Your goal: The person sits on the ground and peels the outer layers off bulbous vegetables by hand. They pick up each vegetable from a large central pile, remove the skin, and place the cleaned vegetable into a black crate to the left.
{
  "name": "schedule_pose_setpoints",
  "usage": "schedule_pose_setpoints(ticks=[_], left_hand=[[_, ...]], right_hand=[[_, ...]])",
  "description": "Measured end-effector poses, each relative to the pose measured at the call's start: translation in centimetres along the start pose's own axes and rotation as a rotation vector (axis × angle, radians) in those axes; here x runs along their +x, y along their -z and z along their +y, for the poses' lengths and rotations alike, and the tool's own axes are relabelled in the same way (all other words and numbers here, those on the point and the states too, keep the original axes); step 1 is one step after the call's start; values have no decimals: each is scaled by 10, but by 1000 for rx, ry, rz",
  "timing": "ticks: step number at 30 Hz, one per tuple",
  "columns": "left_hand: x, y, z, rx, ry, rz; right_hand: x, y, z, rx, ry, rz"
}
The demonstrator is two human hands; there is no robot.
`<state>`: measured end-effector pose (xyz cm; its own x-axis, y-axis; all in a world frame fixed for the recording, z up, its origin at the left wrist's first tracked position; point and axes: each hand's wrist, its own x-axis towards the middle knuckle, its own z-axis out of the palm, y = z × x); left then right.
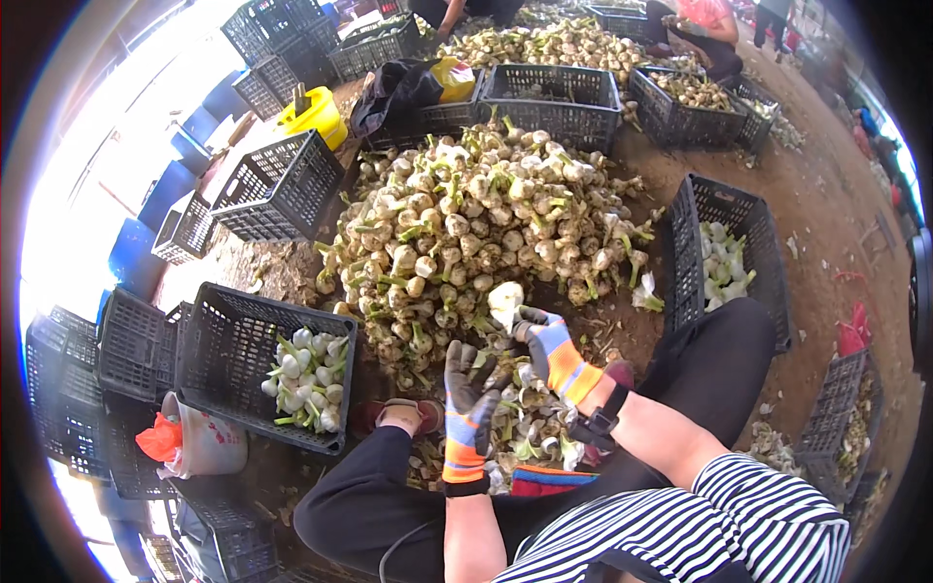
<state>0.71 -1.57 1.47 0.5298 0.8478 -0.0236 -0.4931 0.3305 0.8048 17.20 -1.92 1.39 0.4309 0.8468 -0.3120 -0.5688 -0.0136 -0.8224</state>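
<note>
My right hand (552,348), in a black, orange and blue work glove, grips a pale garlic bulb (505,302) by its stem end. My left hand (468,412), gloved alike, is lower and to the left, fingers apart, with nothing seen in it. In front of both hands rises a large heap of soil-stained garlic bulbs (474,211) with cut green stems. Peeled garlic skins (536,415) litter the ground between my legs. Cleaner white garlic (310,375) lies in a black plastic crate (219,350) on my left.
To the right stands another black crate (773,255) holding white garlic (723,266). Beyond the heap are more crates (552,120) and a yellow bucket (329,120). A white bucket (219,441) sits at lower left. Co-workers (703,33) crouch near the far garlic pile (539,45).
</note>
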Motion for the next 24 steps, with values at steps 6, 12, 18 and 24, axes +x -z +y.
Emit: schedule_pose_setpoints(ticks=[6,12,18,24], left_hand=[[6,-4,-14,37,-184,253],[7,21,-35,-214,-34,413],[5,1,-18,-293,-113,444],[0,4,-2,-232,-207,236]], right_hand=[[-20,-5,-1,-1366,760,-214],[-29,-16,1,-948,583,-381],[-16,-7,18,-65,34,-252],[-22,-18,6,435,-268,-27]])
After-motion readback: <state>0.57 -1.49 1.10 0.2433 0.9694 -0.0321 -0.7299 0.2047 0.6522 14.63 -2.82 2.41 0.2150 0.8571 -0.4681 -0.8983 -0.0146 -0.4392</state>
